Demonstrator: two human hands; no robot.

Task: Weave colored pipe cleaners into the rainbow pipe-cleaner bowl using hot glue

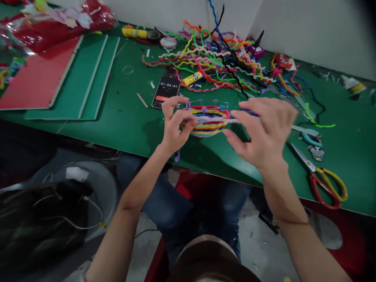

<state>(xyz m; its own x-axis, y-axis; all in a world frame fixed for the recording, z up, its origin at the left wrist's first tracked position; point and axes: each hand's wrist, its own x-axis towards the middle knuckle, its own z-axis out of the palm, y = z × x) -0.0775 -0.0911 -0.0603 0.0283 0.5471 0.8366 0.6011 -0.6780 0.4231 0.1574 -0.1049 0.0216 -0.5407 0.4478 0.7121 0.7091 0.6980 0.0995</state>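
A small bowl-shaped basket (209, 124) woven from striped, many-coloured pipe cleaners is held just above the green table (123, 121). My left hand (174, 125) grips its left rim, fingers closed on it. My right hand (264, 131), blurred by motion, pinches a pale pink pipe cleaner (223, 120) that runs across the basket's rim. Thin upright stems stick out of the rim.
A heap of loose pipe cleaners (217, 58) lies behind the basket. A phone (166, 91) showing a timer, two glue sticks (191, 79), tape rolls (160, 37), scissors (323, 181), pliers (308, 136), and red and green boards (58, 78) sit on the table. A bin (88, 196) stands below left.
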